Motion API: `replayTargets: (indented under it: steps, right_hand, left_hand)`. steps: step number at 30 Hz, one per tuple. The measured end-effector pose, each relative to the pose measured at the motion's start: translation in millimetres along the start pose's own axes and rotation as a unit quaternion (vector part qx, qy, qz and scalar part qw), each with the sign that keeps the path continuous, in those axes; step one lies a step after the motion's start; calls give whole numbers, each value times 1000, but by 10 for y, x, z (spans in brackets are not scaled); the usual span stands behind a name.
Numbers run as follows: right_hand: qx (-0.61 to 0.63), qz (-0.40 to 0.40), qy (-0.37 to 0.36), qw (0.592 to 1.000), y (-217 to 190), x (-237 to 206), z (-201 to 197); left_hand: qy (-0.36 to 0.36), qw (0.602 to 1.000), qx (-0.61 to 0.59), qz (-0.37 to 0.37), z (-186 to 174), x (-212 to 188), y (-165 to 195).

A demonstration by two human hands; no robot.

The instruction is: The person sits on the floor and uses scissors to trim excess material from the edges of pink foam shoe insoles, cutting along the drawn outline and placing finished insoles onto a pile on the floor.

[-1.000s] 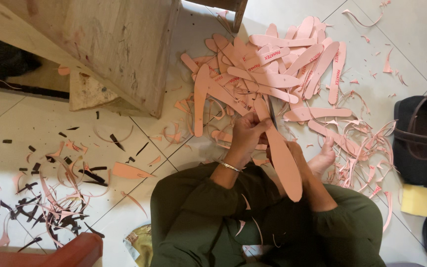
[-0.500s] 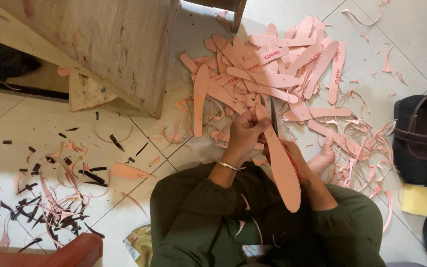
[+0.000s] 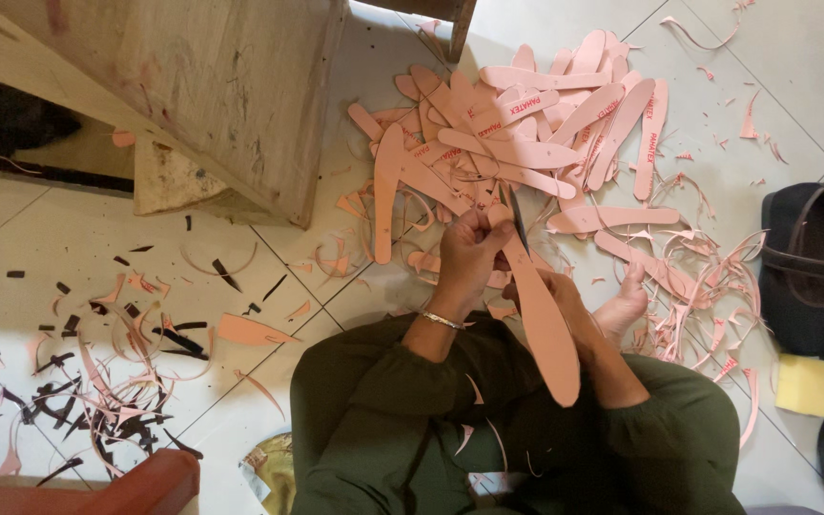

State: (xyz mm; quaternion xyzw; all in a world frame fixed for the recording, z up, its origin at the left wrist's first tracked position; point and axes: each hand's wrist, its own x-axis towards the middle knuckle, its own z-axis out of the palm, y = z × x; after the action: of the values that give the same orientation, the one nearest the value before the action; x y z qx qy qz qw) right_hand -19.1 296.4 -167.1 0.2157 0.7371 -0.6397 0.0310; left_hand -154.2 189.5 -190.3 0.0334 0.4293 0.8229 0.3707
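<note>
— What's going on closest to you?

— A person in dark green sleeves (image 3: 402, 401) is sitting on the tiled floor (image 3: 69, 248), with a thin bracelet (image 3: 442, 320) showing on the left wrist. A long pink sole-shaped piece (image 3: 541, 319) is lying slantwise across the lap, its rounded end pointing back toward the body.

— And the hands?

— The left hand (image 3: 469, 256) is closing its fingers tight around the far end of that pink piece. The right hand (image 3: 557, 291) is sitting mostly under the piece, so I cannot tell how far it is curled or just what it is gripping. A thin dark blade (image 3: 519, 217) is standing up between the two hands, right at the edge of the piece. A bare foot (image 3: 625, 303) is resting just beside the right forearm.

— What's lying beyond them?

— A heap of pink cut-out soles (image 3: 526, 124) is spreading over the tiles just past the hands, with curly pink trimmings (image 3: 708, 277) trailing off to the right. Dark shoes (image 3: 817, 267) and a yellow sponge (image 3: 805, 384) are sitting at the right edge. To the left, black and pink scraps (image 3: 107, 381) are littering the floor, and a wooden bench (image 3: 193, 86) is standing over the far left corner.
</note>
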Motion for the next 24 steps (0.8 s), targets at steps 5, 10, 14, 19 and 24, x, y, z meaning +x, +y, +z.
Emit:
replayTargets:
  steps: [5, 10, 14, 19, 24]
  right_hand:
    - [66, 71, 10, 995, -128, 32, 37]
    - [52, 56, 23, 997, -91, 25, 38]
    - [68, 62, 30, 995, -20, 33, 33]
    - [46, 60, 34, 997, -14, 12, 6]
    - [-57, -30, 43, 997, -26, -1, 6]
  left_hand:
    - [-57, 998, 5, -36, -11, -15, -39]
    - [-58, 997, 20, -44, 6, -41, 12]
    - [-62, 997, 18, -44, 12, -56, 20]
    - [-59, 997, 18, -47, 6, -51, 33]
    - [-72, 995, 7, -63, 12, -80, 40]
